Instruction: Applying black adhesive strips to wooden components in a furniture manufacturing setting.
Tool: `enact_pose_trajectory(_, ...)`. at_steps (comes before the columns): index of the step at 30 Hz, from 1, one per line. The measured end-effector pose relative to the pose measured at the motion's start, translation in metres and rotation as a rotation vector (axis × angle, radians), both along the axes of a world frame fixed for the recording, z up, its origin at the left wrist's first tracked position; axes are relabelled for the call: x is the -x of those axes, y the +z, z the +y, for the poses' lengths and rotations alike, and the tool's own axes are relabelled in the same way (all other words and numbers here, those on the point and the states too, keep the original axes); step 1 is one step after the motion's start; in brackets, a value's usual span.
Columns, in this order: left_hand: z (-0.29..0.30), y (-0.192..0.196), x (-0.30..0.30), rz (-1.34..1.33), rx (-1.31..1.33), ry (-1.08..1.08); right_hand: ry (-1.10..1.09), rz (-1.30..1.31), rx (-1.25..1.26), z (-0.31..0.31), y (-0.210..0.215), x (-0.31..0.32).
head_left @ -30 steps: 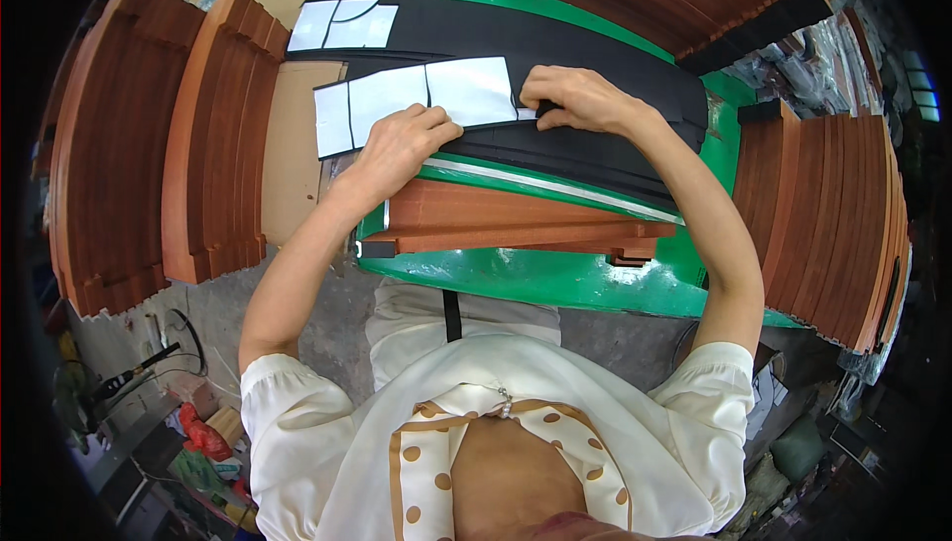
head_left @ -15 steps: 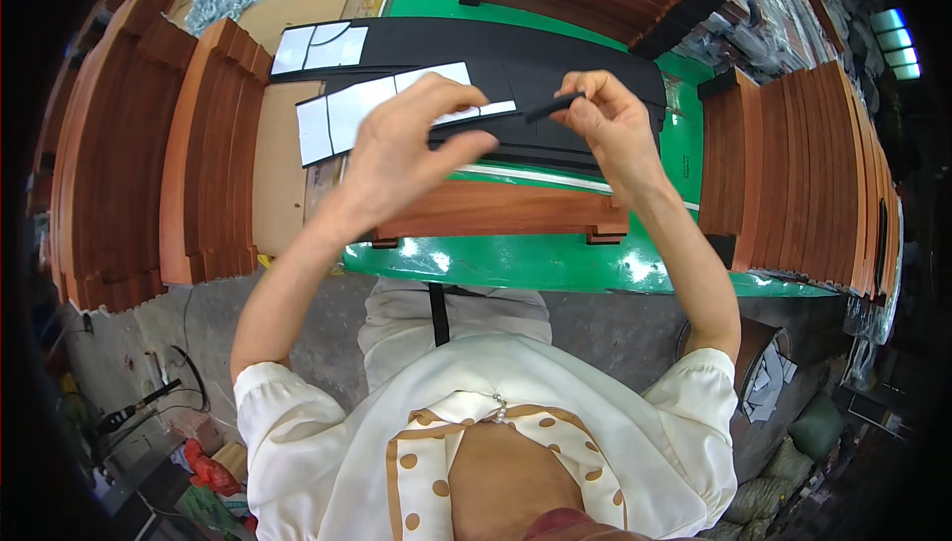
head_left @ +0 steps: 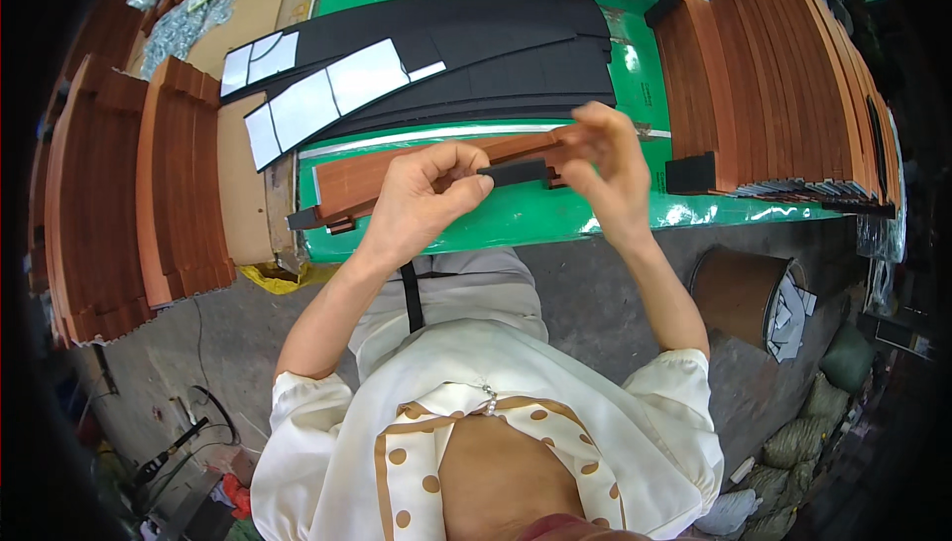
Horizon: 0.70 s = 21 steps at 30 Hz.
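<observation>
- A black strip is held level above the green desk, pinched at each end.
- Left hand fingers and right hand fingers are closed on it.
- A wood panel lies just beyond, black sheets farther back.

Bench top: green plastic sheet, glossy, glare spots near its front edge. On it, reddish-brown wood panel, smooth satin finish with visible grain. Small strip between the hands above the bench: black, matt, foam-like. Behind the panel, black sheets, matt, some with glossy white backing paper.
</observation>
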<state>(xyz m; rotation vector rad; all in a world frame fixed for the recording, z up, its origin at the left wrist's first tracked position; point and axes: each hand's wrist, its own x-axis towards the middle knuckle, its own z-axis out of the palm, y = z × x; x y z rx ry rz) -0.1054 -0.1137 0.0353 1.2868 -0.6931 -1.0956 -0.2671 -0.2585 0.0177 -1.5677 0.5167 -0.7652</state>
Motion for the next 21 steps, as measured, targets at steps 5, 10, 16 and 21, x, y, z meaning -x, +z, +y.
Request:
enact_pose_trajectory(5, -0.003, -0.012, 0.018, -0.324, -0.168, -0.156, 0.058, 0.142, 1.133, 0.014, 0.005, 0.02)
enact_pose_trajectory(10, -0.006, -0.024, 0.03, 0.065, -0.267, -0.231, 0.045, 0.187, 1.137, 0.016, -0.008, 0.037)
enact_pose_trajectory(16, -0.013, -0.026, 0.035, -0.418, -0.126, -0.269, 0.043, 0.268, 1.2, 0.009, -0.009, 0.05)
enact_pose_trajectory(21, -0.045, -0.038, 0.034, -1.085, 0.093, 0.144, 0.058, 0.319, 0.934, -0.03, -0.005, 0.059)
